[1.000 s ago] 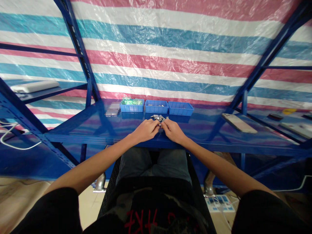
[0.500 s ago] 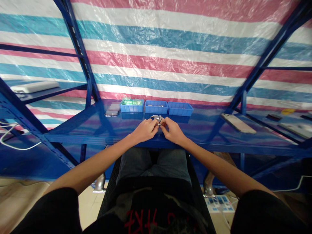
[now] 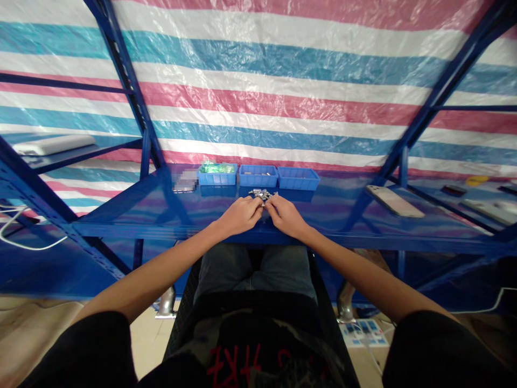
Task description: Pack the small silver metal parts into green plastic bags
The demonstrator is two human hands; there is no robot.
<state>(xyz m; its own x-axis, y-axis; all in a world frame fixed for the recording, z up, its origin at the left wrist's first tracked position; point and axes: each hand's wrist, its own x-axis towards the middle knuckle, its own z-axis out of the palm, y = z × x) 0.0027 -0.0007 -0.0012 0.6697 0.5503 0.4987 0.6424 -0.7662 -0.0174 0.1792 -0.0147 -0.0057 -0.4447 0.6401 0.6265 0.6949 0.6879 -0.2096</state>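
My left hand (image 3: 242,215) and my right hand (image 3: 286,216) meet over the front of the blue tabletop, fingers closed in a pinch. Between their fingertips is a small metal part (image 3: 263,204), mostly covered by the fingers; its exact kind is too small to make out. Just beyond the fingertips lies a small pile of shiny silver metal pieces (image 3: 259,193) on the table.
Three blue bins line the back: one with green plastic packets (image 3: 217,167), a middle bin (image 3: 258,182) with a few small pieces, and a right bin (image 3: 299,184). A phone (image 3: 396,201) lies at right. Blue metal posts (image 3: 428,102) frame the bench.
Both hands stay together at nearly the same spot. The small metal part, plainer between the fingertips before, is now more covered by them. The view has shifted slightly.
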